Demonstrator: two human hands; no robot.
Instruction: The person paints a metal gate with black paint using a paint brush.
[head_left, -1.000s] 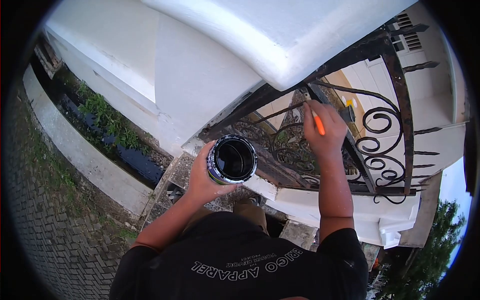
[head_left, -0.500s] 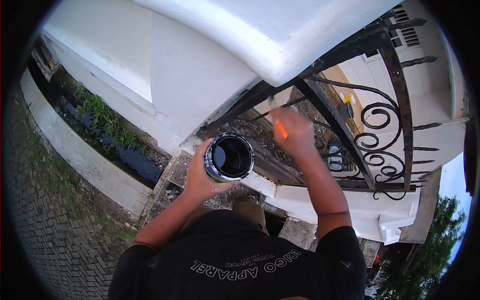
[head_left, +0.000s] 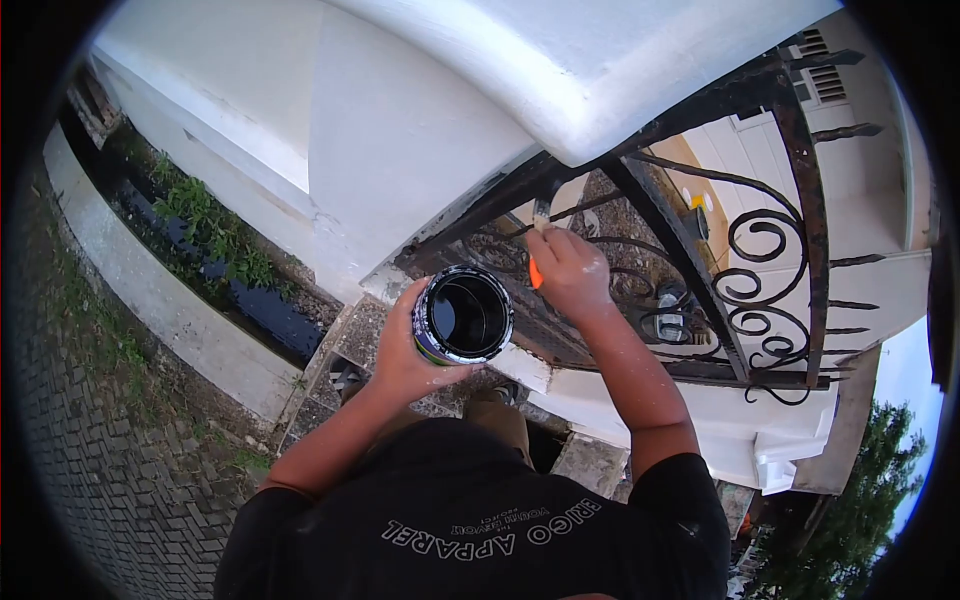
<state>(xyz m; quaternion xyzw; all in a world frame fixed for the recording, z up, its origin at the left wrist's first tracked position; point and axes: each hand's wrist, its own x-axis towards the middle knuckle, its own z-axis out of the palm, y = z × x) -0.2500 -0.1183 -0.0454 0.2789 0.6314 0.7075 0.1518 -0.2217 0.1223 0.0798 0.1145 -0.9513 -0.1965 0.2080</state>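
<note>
My left hand [head_left: 405, 350] is wrapped round an open paint can [head_left: 436, 348] with dark paint inside and white and black smears on its rim. To the right, my right hand [head_left: 570, 272] grips a paintbrush [head_left: 541, 215] with an orange handle. The brush's bristle end points up and overlaps the black bars of an iron gate [head_left: 660, 215]. The gate has scrollwork and spear tips, with brownish worn patches on its frame. Pale paint specks dot my right hand and forearm.
A white wall and pillar [head_left: 410, 130] stand beside the gate. On the left, a drainage ditch [head_left: 265, 315] with dark water and green plants [head_left: 205, 210] runs along a concrete kerb and brick paving [head_left: 120, 450]. A yellow-topped bucket [head_left: 697, 222] stands behind the gate.
My right hand has moved left and slightly down with the paintbrush, closer to the can. My left hand still holds the can, and the view has shifted slightly.
</note>
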